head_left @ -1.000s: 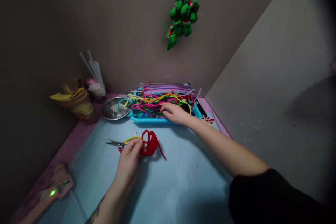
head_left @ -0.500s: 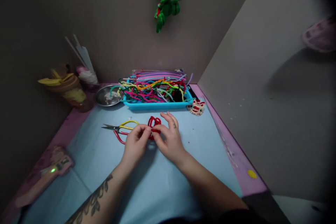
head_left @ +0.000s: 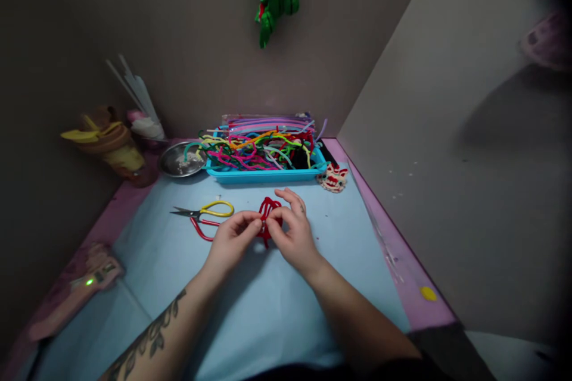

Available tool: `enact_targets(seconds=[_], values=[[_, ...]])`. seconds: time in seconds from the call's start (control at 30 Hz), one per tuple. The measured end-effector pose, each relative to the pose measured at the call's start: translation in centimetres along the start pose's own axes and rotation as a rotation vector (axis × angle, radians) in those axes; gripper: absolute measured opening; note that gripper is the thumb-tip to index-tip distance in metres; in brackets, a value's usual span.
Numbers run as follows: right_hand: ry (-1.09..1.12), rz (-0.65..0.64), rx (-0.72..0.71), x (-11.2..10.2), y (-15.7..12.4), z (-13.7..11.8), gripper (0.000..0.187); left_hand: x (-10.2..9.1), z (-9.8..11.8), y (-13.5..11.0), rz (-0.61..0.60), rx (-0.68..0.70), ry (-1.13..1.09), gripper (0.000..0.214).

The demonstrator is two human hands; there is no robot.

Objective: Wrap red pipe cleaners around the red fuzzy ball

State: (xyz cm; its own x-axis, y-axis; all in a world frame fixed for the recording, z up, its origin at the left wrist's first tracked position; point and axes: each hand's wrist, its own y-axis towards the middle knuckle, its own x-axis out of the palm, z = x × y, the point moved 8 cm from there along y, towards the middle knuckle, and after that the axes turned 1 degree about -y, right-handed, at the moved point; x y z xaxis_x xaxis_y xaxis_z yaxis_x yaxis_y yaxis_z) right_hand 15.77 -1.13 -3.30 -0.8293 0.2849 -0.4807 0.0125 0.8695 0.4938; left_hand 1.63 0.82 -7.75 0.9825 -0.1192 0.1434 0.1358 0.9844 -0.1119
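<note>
My left hand and my right hand meet over the middle of the blue mat. Between them is a red bent pipe-cleaner shape made of several loops. Left thumb and forefinger pinch its left side, while the right thumb and forefinger pinch it from the right. The other right fingers are raised. The fingers hide part of the shape's centre. Just left of my left hand lie scissors with one yellow and one red handle, their blades pointing left.
Behind the hands stands a blue tray of colourful pipe cleaners, with a metal bowl on its left and a cream-and-red face piece on its right. A pink glue gun with a green light lies at left. Walls rise behind and right.
The red shape has turned in my fingers and shows more of its loops, now more upright. Both hands stay pinched on it. The view has shifted slightly.
</note>
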Motion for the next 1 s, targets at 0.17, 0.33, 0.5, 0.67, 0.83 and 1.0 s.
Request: enact_targets(seconds=[0.17,0.33,0.5,0.67,0.83,1.0], values=[[0.028,-0.011,0.040,0.2,0.0,0.3,0.009,-0.2,0.0,0.0,0.031,0.002,0.018,0.021],[0.149,-0.038,0.172,0.8,-0.1,1.2,0.005,0.1,0.1,-0.1,0.026,0.010,0.038,0.022],[0.310,-0.072,0.292,1.6,-0.2,2.2,0.003,0.4,0.4,-0.3,0.038,0.026,0.031,0.021],[0.308,-0.076,0.313,1.6,-0.2,2.4,0.005,-0.1,0.6,-0.4,0.110,0.047,0.009,0.022],[0.292,-0.097,0.305,1.6,-0.1,2.1,0.006,-0.1,0.7,-0.5,0.090,0.056,0.071,0.020],[0.337,-0.074,0.343,1.5,-0.2,2.5,0.006,0.1,1.2,-0.6,0.053,0.102,0.145,0.017]])
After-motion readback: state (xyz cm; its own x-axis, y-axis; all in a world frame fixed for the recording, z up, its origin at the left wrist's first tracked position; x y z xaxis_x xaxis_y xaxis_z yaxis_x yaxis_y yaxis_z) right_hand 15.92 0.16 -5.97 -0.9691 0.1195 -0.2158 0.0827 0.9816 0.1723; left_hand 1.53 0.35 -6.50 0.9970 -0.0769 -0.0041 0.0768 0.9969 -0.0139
